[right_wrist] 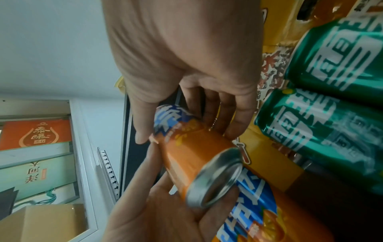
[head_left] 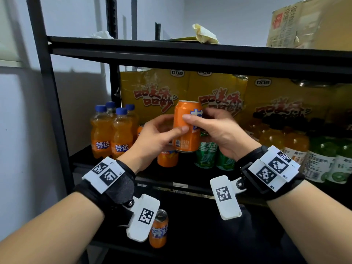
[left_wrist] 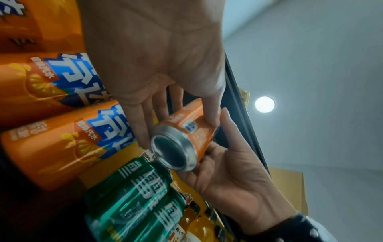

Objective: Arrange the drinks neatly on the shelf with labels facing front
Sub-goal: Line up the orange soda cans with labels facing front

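An orange soda can (head_left: pixel 187 126) is held up in front of the middle shelf (head_left: pixel 114 164), nearly upright. My left hand (head_left: pixel 167 126) grips its left side, thumb across the front. My right hand (head_left: pixel 202 119) grips its right side, thumb over the blue logo, which is turned to the right. In the left wrist view the can's (left_wrist: pixel 186 131) bare metal base faces the camera between both hands. In the right wrist view the can (right_wrist: pixel 196 163) lies between my right fingers (right_wrist: pixel 228 114) and my left palm. Orange cans (head_left: pixel 167 159) and green cans (head_left: pixel 206 155) stand below it.
Several orange soda bottles (head_left: pixel 112 130) stand at the shelf's left. Juice bottles (head_left: pixel 285 141) and green-label bottles (head_left: pixel 323 159) stand at the right. Yellow cartons (head_left: pixel 156 88) fill the back. One orange can (head_left: pixel 159 229) stands on the lower shelf. A cardboard box (head_left: pixel 312 23) sits on top.
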Demonstrator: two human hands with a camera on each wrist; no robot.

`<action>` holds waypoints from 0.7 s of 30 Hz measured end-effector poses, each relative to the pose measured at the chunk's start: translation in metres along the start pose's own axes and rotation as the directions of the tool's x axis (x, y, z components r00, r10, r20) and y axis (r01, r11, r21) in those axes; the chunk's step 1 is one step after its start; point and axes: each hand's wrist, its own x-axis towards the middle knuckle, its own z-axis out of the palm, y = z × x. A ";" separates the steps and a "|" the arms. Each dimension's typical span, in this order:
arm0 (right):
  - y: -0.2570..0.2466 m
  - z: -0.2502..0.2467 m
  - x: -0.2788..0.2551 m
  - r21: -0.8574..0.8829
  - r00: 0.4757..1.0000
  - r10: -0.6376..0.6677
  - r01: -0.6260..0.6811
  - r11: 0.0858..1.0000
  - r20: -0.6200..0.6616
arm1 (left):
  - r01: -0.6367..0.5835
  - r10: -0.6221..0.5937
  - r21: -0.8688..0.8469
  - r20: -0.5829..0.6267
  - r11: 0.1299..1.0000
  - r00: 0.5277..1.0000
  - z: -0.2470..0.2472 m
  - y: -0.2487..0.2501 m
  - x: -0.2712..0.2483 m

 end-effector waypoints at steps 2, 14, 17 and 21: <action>0.001 0.000 -0.001 0.033 0.999 -0.002 0.003 0.999 -0.034 | -0.001 0.001 0.033 0.010 0.999 1.000 0.002 0.000 -0.002; 0.007 0.003 -0.004 -0.152 0.997 -0.039 0.029 0.988 -0.063 | 0.006 -0.005 0.041 -0.044 0.999 0.999 0.001 -0.002 -0.007; 0.007 0.004 -0.005 -0.098 0.997 -0.004 -0.004 0.995 -0.080 | 0.004 -0.001 0.052 -0.043 0.999 0.999 0.002 -0.003 -0.008; 0.010 0.008 -0.008 0.047 0.992 0.010 -0.004 0.999 -0.128 | 0.107 -0.107 -0.017 0.011 0.994 0.994 0.001 0.000 -0.006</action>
